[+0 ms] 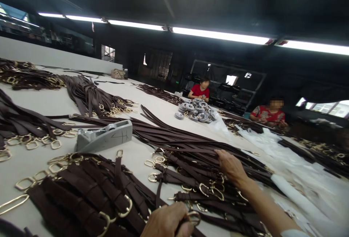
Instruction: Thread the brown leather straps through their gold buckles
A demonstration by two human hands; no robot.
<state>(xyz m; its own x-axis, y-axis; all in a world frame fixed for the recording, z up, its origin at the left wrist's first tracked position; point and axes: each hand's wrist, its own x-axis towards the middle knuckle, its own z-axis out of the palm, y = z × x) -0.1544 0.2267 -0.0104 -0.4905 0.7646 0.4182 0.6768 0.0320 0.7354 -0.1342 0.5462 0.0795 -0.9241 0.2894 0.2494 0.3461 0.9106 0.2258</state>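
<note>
At the bottom centre, my left hand (pixel 167 221) is closed around a dark brown leather strap, with a gold metal buckle (pixel 194 218) sticking out beside the thumb. My right hand (pixel 231 166) reaches forward onto a long bundle of brown straps (pixel 188 138). Its fingers curl down together on a strap there, and the fingertips are partly hidden. Below that hand lie shorter buckled straps (pixel 188 173) in a loose heap. To the left of my left hand is a thick pile of belt pieces (pixel 79 193) with gold buckles and oval rings.
A grey tape dispenser (pixel 109 135) stands on the white table (pixel 147 84). Further strap bundles (pixel 87 91) lie at the left. Grey coiled rolls (pixel 196 109) are heaped mid-table, and clear plastic sheeting (pixel 283 153) spreads at the right. Two people in red (pixel 200 90) sit across the table.
</note>
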